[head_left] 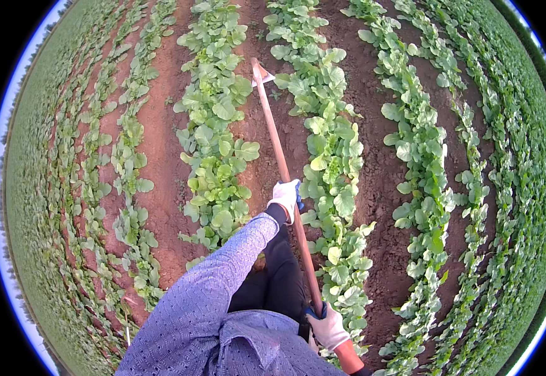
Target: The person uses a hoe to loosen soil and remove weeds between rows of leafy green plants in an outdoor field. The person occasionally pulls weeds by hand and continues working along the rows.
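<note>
A long-handled hoe (272,128) slants from near my right hip up and away to the left, its brown wooden handle in both my gloved hands. My left hand (285,196), in a white glove with blue on the palm side, is closed around the middle of the handle. Lower down, my right hand (328,327), gloved in white and blue, grips the handle close to its near end. At the far end the pale flat hoe blade (265,76) rests on or just over the soil between two plant rows; which of these I cannot tell.
Leafy green plants (216,100) form a row left of the hoe, and another leafy row (332,150) runs close along its right. Strips of reddish-brown soil (166,144) separate these from several more rows on both sides. My dark-trousered legs (282,269) stand in the furrow between.
</note>
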Available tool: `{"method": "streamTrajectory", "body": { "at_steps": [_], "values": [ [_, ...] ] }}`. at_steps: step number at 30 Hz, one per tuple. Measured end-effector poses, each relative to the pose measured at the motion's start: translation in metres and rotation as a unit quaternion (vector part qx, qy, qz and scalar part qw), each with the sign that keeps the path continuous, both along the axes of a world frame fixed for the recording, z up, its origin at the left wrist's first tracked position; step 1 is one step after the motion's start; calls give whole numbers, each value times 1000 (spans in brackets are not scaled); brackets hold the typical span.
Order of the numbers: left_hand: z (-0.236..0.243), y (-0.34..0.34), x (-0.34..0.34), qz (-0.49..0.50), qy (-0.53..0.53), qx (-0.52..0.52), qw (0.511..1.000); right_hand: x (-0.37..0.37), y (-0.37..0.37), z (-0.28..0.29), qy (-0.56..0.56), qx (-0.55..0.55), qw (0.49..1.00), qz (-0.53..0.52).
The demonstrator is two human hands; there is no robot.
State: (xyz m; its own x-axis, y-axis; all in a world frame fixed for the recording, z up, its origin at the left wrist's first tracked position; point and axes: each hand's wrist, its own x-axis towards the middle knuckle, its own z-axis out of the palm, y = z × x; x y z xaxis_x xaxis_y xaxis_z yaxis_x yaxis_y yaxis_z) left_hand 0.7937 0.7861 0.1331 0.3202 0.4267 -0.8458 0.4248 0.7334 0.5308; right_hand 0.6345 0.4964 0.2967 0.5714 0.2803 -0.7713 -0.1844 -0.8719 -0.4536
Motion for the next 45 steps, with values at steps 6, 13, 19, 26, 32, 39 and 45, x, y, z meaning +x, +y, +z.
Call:
{"method": "streamTrajectory", "body": {
  "at_steps": [6, 13, 19, 26, 32, 39, 45],
  "values": [
    [-107, 136, 56, -70, 38, 112, 991, 62, 143, -80, 54, 18, 998, -9],
    [-74, -43, -31, -71, 166, -23, 983, 52, 7, 33, 197, -186, 962, 33],
    [-36, -41, -29, -36, 141, -173, 974, 64, -17, 96, 157, -209, 965, -15],
    [-86, 20, 7, 34, 141, -172, 974, 87, 8, 91, 149, -150, 975, -62],
    [-86, 83, 79, 16, 106, -78, 991, 93, 59, 28, 175, -28, 978, -112],
    [-99, 182, 98, -64, 159, 51, 984, 128, 116, -15, 260, -8, 964, -60],
    [-64, 51, 21, -65, 174, -66, 980, 103, 37, 87, 219, -101, 968, -71]
  ]
}}
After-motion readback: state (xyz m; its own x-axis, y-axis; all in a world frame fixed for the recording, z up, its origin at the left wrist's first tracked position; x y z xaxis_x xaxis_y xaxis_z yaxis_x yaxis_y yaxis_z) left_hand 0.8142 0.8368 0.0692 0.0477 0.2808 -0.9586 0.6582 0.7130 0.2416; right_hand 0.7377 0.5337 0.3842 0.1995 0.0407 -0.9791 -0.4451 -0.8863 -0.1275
